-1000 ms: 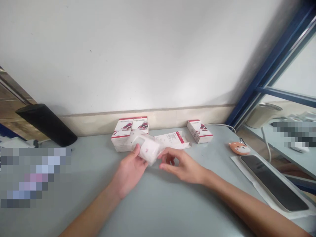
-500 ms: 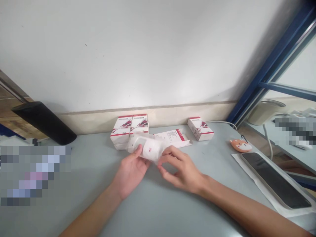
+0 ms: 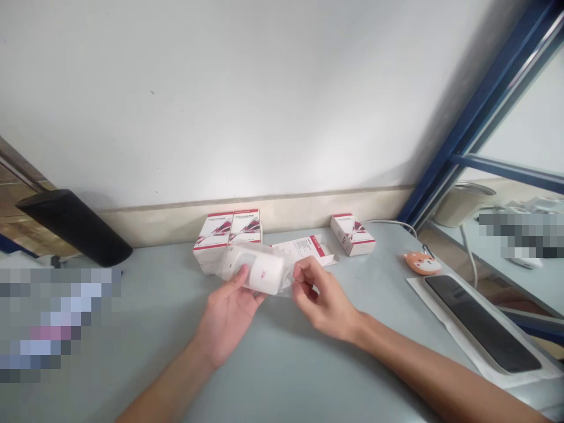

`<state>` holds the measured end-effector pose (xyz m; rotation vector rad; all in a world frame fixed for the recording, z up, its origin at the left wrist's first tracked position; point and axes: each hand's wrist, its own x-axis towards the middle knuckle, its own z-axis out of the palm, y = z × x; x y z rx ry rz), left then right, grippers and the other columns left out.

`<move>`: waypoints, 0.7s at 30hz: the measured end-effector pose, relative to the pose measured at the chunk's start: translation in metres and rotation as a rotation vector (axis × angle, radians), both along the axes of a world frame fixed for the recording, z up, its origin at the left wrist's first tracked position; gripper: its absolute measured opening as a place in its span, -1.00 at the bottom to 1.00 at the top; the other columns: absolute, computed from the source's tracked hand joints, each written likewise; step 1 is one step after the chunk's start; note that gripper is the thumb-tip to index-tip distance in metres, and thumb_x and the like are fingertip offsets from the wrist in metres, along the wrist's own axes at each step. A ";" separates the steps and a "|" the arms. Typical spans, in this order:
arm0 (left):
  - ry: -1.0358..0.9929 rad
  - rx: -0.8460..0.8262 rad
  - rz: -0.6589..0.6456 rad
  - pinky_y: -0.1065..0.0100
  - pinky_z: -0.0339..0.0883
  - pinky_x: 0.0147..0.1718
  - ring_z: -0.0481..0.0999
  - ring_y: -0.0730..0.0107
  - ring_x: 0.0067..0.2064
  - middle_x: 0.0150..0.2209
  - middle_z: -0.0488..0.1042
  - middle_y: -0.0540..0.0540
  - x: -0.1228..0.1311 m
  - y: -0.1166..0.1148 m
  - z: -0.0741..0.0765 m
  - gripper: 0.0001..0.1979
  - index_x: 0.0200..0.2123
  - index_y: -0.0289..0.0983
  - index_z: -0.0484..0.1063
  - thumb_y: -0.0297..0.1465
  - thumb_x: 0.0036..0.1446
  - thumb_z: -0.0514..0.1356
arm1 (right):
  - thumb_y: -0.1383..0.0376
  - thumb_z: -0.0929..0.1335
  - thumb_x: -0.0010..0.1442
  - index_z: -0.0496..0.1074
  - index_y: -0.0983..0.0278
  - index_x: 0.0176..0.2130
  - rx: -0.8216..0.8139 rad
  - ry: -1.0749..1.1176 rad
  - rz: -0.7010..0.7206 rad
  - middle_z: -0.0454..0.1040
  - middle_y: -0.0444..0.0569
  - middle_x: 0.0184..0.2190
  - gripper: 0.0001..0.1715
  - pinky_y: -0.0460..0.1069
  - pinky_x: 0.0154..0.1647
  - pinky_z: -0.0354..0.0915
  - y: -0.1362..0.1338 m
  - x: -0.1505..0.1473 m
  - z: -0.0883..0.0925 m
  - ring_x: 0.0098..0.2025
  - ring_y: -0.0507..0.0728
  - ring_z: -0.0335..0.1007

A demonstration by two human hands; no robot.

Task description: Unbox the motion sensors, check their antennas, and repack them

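A white motion detector (image 3: 267, 272) with a small red mark lies inside a clear plastic bag (image 3: 287, 278). My left hand (image 3: 229, 314) is closed around the bagged detector, thumb on top and fingers beneath. The fingers of my right hand (image 3: 324, 299) pinch the bag's loose right end. Behind the detector stand white and red boxes (image 3: 229, 232), partly hidden by it. An opened, flattened-looking box (image 3: 304, 249) with printed text lies just beyond my right hand.
Another white and red box (image 3: 352, 234) stands further right by the wall. A phone (image 3: 482, 323) rests on white paper at the right, near an orange animal-faced case (image 3: 422, 262). A black slanted object (image 3: 77, 226) stands at the left, and a blue frame (image 3: 467, 117) edges the right side.
My right fingers have closed more tightly on the bag's end and drawn it slightly right, away from the detector. The camera view has shifted a little.
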<state>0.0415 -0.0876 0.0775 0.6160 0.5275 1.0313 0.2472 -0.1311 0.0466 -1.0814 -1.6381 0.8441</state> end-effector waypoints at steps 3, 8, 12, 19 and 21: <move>0.026 0.000 0.090 0.03 0.38 0.35 0.30 0.10 0.46 0.34 0.47 -0.04 -0.001 0.000 0.007 -0.48 0.38 0.00 0.33 -0.41 0.42 0.19 | 0.32 0.29 0.41 0.20 0.11 -0.14 0.098 0.116 -0.163 0.23 -0.22 -0.37 -0.88 -0.05 -0.39 0.18 0.004 0.004 0.003 -0.39 0.03 0.19; 0.048 0.039 0.025 -0.02 0.24 0.43 0.28 0.04 0.47 0.36 0.45 -0.05 0.000 -0.006 0.007 -0.46 0.42 0.00 0.28 -0.33 0.43 0.18 | 0.11 0.37 0.42 0.21 0.05 0.21 0.011 0.201 -0.159 0.40 -0.05 -0.02 -0.55 0.04 -0.07 0.38 0.006 0.001 0.012 -0.06 0.11 0.43; 0.093 0.036 -0.072 -0.08 0.24 0.42 0.35 -0.07 0.43 0.33 0.49 -0.10 0.001 -0.009 -0.005 -0.46 0.41 -0.04 0.30 -0.25 0.42 0.20 | 0.07 0.31 0.46 0.39 0.16 0.00 -0.200 0.259 -0.012 0.48 -0.11 -0.27 -0.74 0.01 -0.18 0.37 0.008 -0.001 0.009 -0.24 0.08 0.43; 0.089 0.006 0.006 -0.07 0.29 0.39 0.30 0.02 0.46 0.32 0.49 -0.02 -0.002 -0.003 -0.004 -0.47 0.43 0.07 0.25 -0.29 0.44 0.14 | 0.27 0.31 0.38 0.46 0.16 -0.08 -0.048 0.042 -0.273 0.54 -0.09 -0.31 -0.85 0.00 -0.30 0.34 0.016 0.015 0.004 -0.30 0.11 0.46; 0.109 0.028 0.053 -0.05 0.30 0.38 0.33 0.03 0.44 0.30 0.51 -0.03 -0.003 -0.003 0.000 -0.45 0.43 0.07 0.24 -0.31 0.43 0.16 | 0.18 0.29 0.44 0.46 0.15 -0.02 -0.074 0.099 -0.266 0.56 -0.03 -0.18 -0.80 0.02 -0.26 0.38 0.015 0.018 0.007 -0.22 0.13 0.51</move>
